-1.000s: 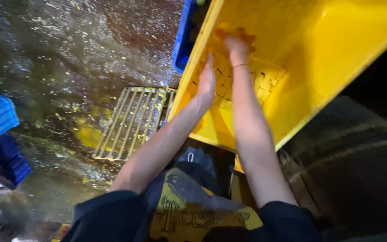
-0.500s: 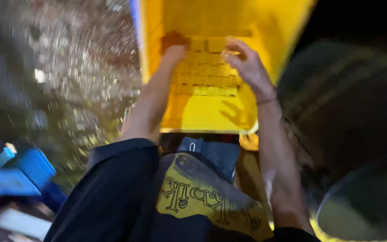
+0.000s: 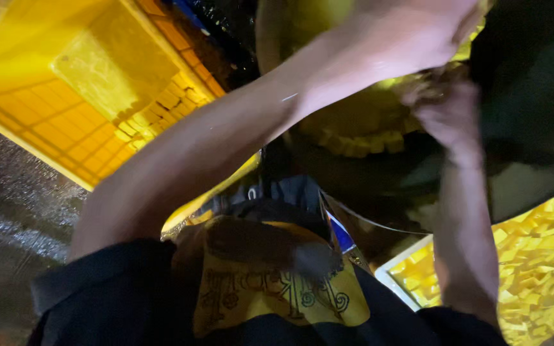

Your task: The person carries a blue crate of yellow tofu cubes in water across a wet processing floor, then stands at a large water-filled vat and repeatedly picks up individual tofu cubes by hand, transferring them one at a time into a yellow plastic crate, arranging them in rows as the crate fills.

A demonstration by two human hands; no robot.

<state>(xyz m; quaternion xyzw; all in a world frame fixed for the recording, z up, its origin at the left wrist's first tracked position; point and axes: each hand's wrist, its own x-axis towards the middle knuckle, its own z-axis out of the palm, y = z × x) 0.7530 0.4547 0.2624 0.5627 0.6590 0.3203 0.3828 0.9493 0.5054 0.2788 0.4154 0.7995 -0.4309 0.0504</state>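
Observation:
My left arm crosses the view from lower left to upper right. My left hand point(image 3: 428, 35) is blurred at the top, against the upper edge of a big dark round pan point(image 3: 527, 96). Its grip is too smeared to read. My right hand point(image 3: 450, 118) sits just below, fingers curled on the pan's rim. The pan is tilted and holds small yellow cut pieces point(image 3: 360, 138). Up at the left, apart from both hands, lies a yellow plastic crate point(image 3: 65, 122).
A white tray point(image 3: 395, 272) heaped with yellow cubes point(image 3: 540, 269) fills the lower right. Wet dark floor point(image 3: 8, 211) shows at the left. My dark top with a yellow apron point(image 3: 270, 288) fills the bottom middle.
Both hands have left the yellow crate and swung right to the dark pan. The view has turned, so the crate now lies at the upper left and the tray of cubes shows.

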